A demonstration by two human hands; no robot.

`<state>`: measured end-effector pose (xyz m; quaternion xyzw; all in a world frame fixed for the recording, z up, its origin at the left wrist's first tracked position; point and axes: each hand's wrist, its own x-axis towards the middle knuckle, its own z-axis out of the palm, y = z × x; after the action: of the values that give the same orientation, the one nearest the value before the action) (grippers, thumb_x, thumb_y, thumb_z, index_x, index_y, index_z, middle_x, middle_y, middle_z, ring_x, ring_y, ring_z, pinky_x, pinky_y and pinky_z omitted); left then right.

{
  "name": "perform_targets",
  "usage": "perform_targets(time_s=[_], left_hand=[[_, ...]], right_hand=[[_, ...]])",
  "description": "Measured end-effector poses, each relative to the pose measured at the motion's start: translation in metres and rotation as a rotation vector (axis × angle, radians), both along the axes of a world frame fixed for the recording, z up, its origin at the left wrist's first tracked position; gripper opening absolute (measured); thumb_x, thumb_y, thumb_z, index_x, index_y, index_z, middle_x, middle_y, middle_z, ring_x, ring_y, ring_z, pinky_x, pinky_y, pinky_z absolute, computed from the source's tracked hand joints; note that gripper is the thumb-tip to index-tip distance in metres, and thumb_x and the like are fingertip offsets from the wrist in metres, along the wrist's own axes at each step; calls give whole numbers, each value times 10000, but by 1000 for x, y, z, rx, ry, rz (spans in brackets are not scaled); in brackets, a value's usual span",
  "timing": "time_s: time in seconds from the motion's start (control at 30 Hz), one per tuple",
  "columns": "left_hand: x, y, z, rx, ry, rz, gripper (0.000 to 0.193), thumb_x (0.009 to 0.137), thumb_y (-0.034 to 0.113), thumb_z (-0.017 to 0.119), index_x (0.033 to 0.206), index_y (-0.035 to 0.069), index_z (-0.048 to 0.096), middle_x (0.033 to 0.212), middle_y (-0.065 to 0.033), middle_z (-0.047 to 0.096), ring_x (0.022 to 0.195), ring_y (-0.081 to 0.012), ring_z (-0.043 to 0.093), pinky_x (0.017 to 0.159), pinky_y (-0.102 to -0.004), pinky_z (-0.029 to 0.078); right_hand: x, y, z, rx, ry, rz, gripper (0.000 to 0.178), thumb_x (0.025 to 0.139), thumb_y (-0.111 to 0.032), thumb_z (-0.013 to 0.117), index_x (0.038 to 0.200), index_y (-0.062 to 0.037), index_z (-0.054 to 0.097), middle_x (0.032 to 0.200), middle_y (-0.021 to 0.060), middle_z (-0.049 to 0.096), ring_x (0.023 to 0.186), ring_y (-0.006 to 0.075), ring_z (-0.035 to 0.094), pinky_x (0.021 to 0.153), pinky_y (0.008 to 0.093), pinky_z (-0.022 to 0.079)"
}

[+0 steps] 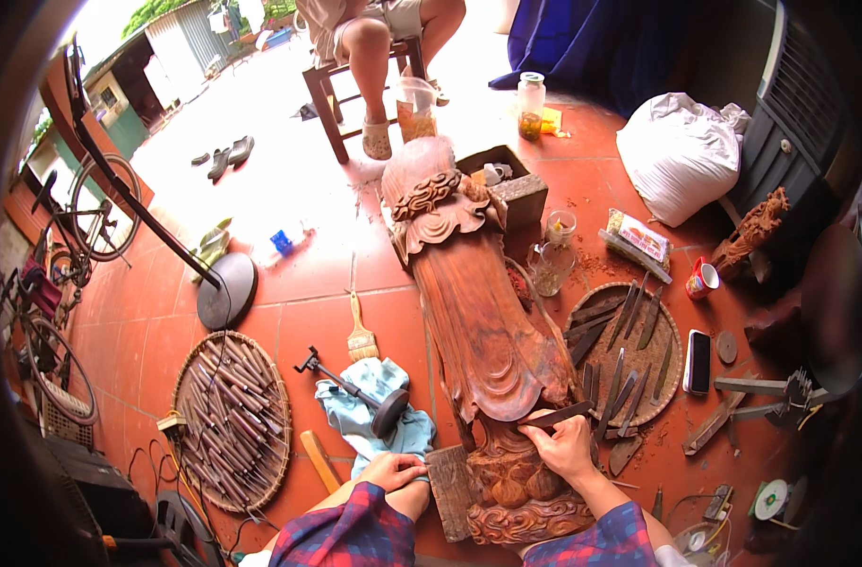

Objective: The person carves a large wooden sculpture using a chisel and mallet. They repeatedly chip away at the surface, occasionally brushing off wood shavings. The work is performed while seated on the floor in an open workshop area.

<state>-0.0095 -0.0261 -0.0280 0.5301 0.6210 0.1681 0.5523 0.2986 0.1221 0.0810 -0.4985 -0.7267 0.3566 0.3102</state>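
Observation:
A large carved reddish-brown wooden piece [478, 321] lies lengthwise in front of me, with scrolls and ruffled folds cut into it. My right hand [561, 446] grips a dark flat file [565, 413] across the narrow part of the carving, above its ornate near end. My left hand [393, 471] rests on my leg, fingers laid over it and holding nothing. Just right of that hand, a rough wooden block [447, 491] stands against the carving's side.
On the right, a round woven tray [672, 378] holds several files. Another basket [278, 425] at left is full of handled chisels. A brush [360, 335], blue cloth [341, 402], phone [698, 364] and glass mug [549, 269] lie around. Beyond, a person sits on a stool [329, 113].

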Motion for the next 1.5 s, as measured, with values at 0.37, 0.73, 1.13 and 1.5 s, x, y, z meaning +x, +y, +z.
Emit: perform_targets(time_s=[0.37, 0.73, 1.13, 1.5], left_hand=[[4, 8, 11, -24, 88, -30, 285, 917, 313, 619, 997, 49, 693, 820, -46, 698, 740, -75, 601, 682, -258, 478], [1, 3, 1, -18, 63, -37, 291, 920, 321, 611, 1023, 61, 691, 842, -50, 705, 751, -79, 618, 694, -262, 488], [0, 4, -6, 47, 103, -71, 287, 921, 339, 607, 1034, 90, 694, 830, -44, 703, 746, -65, 614, 697, -271, 489], [1, 5, 0, 53, 96, -81, 280, 916, 337, 609, 1025, 92, 693, 798, -58, 695, 717, -73, 601, 669, -286, 488]], right_hand=[[5, 5, 18, -149, -14, -56, 517, 686, -279, 805, 451, 59, 492, 422, 201, 419, 372, 346, 465, 395, 387, 345], [10, 12, 8, -182, 108, 59, 246, 695, -206, 780, 810, -4, 697, 522, 163, 552, 451, 222, 574, 460, 363, 411], [9, 13, 29, -201, -125, -2, 436, 606, -265, 835, 579, 86, 579, 537, 220, 550, 497, 309, 607, 490, 396, 442], [16, 15, -1, -169, -6, 115, 149, 701, -96, 750, 833, -34, 724, 620, 107, 644, 542, 73, 552, 505, 277, 425]])
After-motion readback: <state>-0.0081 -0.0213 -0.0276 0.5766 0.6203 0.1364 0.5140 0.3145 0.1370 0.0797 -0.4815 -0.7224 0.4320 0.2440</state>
